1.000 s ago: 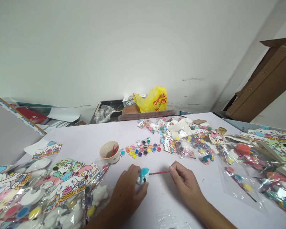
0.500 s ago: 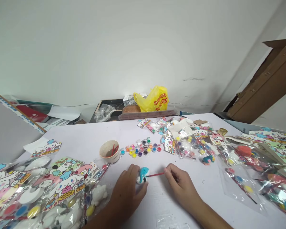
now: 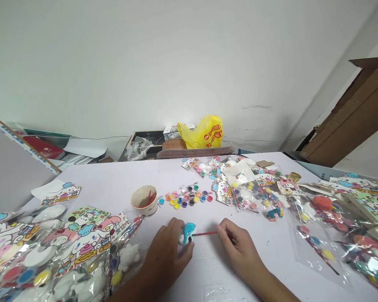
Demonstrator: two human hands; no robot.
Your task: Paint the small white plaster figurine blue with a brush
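Observation:
My left hand [image 3: 165, 253] is closed around a small figurine [image 3: 187, 233] with a blue top and white base, held on the white table [image 3: 113, 188]. My right hand [image 3: 237, 247] pinches a thin red paintbrush [image 3: 205, 233] whose tip points left at the figurine. Beyond the hands lies a cluster of small paint pots [image 3: 187, 198] in several colours. A paper cup [image 3: 144, 199] with red brushes in it stands to the left of the pots.
Clear bags of white figurines and cartoon cards [image 3: 59, 247] crowd the left front. More bags and painted pieces [image 3: 321, 218] cover the right side. A small blue figurine [image 3: 274, 214] lies right of centre. A yellow plastic bag [image 3: 204, 132] sits behind the table; cardboard [image 3: 355, 113] leans at right.
My right hand and the brush have shifted slightly left toward the figurine. The figurine has turned a little in my left hand. The view has tilted slightly.

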